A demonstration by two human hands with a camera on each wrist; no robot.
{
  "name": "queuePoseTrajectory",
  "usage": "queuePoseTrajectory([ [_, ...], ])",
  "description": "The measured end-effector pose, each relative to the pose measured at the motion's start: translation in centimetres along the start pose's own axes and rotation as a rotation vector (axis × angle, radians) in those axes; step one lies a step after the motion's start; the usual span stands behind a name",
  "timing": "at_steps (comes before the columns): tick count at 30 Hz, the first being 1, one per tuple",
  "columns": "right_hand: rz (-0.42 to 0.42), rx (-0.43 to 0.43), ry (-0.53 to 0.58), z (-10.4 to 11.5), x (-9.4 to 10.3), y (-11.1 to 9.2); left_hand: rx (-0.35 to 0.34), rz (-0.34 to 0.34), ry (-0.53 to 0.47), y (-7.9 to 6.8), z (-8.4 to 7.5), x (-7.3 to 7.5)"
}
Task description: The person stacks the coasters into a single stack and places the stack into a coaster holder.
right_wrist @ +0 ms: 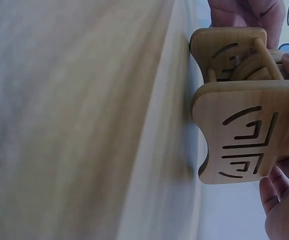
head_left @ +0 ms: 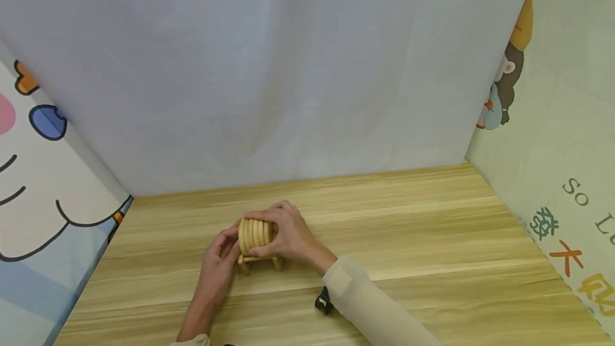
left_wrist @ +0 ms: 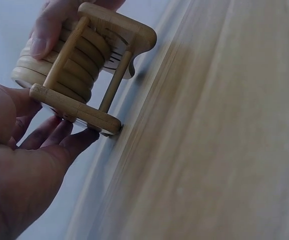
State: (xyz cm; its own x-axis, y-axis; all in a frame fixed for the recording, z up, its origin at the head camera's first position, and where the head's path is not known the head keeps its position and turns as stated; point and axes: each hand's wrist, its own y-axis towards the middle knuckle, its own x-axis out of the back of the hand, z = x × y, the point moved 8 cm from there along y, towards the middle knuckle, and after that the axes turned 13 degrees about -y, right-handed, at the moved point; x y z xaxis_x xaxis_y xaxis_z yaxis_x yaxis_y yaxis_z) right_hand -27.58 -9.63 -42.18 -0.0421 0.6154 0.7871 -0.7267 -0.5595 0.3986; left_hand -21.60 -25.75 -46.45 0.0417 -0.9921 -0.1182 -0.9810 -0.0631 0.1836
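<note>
A row of several round wooden coasters (head_left: 254, 235) stands on edge in a wooden coaster holder (left_wrist: 77, 109). In the right wrist view, slotted line patterns mark the holder's end panel. My right hand (head_left: 292, 233) grips the coasters from the right, fingers over the top and thumb on the near side. My left hand (head_left: 217, 268) holds the holder's left end. In the left wrist view, its thumb is at the panel's upper corner and its fingertips lie against the outer face. The hands partly hide the coasters.
The holder stands on a wood-grain table (head_left: 408, 228). A small black object (head_left: 323, 301) lies by the right sleeve. A pale curtain (head_left: 298, 68) hangs along the back edge, and printed panels (head_left: 543, 122) flank the table.
</note>
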Motion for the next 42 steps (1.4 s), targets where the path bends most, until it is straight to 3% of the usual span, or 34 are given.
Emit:
queuePoseTrajectory([
  [11, 0.028, -0.018, 0.039, -0.4, -0.3, -0.1, 0.054, -0.031, 0.048, 0.0, -0.1, 0.0],
  [21, 0.087, -0.042, 0.091, -1.3, -0.8, -0.4, 0.072, -0.062, -0.071, 0.3, 0.2, -0.1],
  [42, 0.131, -0.076, 0.146, -1.5, -1.0, -0.8, 0.111, -0.045, -0.080, 0.1, -0.2, -0.5],
])
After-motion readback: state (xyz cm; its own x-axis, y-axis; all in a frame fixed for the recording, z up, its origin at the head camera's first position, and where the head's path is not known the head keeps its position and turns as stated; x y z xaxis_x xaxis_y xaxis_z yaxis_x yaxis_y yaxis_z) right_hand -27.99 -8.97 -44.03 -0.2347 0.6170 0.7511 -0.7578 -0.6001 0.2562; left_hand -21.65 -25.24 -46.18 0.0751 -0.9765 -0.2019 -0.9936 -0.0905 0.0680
